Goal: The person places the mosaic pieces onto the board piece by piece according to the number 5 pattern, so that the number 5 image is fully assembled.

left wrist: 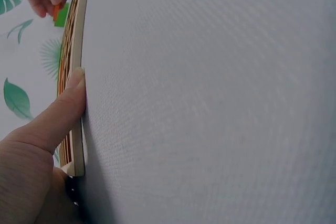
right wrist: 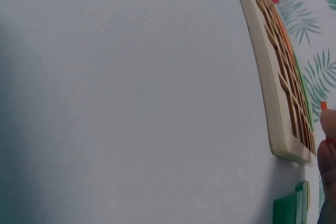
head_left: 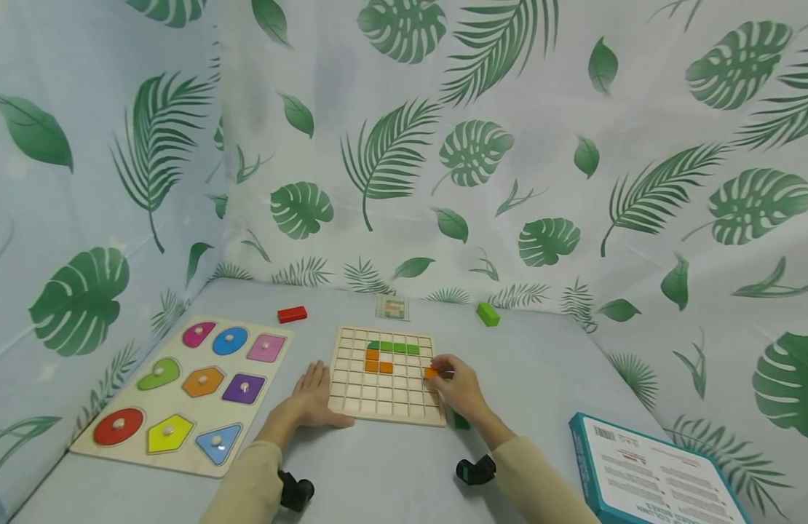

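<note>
A wooden grid board (head_left: 386,408) lies flat, with a row of green tiles (head_left: 400,348) and several orange tiles (head_left: 373,362) in its upper-left part. My left hand (head_left: 307,400) rests at the board's left side, fingers straight; in the left wrist view its thumb (left wrist: 55,121) touches the near edge. Over the board's right edge, my right hand (head_left: 461,387) pinches a small orange tile (head_left: 430,373) between thumb and fingers. Beneath that hand, a dark green block (head_left: 460,421) is partly hidden; it shows beside the board corner in the right wrist view.
To the left lies a wooden shape puzzle (head_left: 236,407) with knobbed pieces. Behind the board are a red block (head_left: 292,314), a small patterned card (head_left: 392,308) and a bright green block (head_left: 488,314). A teal-edged box (head_left: 653,466) stands at the right front.
</note>
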`<move>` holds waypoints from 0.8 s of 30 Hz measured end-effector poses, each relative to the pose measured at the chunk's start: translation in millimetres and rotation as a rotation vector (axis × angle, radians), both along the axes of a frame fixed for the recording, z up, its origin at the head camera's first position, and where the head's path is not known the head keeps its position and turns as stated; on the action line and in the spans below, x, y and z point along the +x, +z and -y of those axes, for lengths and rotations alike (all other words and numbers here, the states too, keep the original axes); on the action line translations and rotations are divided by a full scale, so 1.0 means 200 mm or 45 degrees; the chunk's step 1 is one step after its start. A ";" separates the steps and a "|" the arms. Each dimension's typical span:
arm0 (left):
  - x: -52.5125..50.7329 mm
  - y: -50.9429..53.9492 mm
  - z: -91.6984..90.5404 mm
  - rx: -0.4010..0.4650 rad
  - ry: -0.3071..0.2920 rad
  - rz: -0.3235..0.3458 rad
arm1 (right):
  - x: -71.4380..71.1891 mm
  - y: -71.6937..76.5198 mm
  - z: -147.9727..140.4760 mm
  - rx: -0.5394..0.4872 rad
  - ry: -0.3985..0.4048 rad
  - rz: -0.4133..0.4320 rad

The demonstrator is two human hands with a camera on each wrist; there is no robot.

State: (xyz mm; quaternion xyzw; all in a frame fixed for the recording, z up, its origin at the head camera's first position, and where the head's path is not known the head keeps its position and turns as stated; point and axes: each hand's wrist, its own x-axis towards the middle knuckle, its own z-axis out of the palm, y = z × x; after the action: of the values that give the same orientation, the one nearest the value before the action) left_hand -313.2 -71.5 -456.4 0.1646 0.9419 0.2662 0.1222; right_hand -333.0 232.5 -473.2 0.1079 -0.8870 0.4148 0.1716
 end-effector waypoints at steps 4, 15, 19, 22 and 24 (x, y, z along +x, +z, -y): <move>-0.01 -0.01 0.00 0.002 -0.001 0.002 | -0.03 0.00 0.04 0.022 0.017 0.012; -0.01 -0.01 0.00 0.032 -0.006 0.012 | -0.08 -0.01 0.14 0.041 0.079 -0.022; -0.02 -0.02 0.00 0.036 0.000 0.012 | -0.10 -0.01 0.17 0.055 0.103 -0.007; -0.02 -0.03 0.00 0.033 0.002 0.011 | -0.12 -0.02 0.19 0.073 0.114 0.005; -0.02 -0.02 0.00 0.028 0.007 0.011 | -0.12 -0.03 0.20 0.081 0.115 0.012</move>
State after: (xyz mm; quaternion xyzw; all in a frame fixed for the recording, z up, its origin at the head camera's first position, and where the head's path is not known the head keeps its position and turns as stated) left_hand -316.8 -72.3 -461.1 0.1622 0.9388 0.2776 0.1240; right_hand -357.1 192.9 -478.4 0.1514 -0.8948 0.3942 0.1451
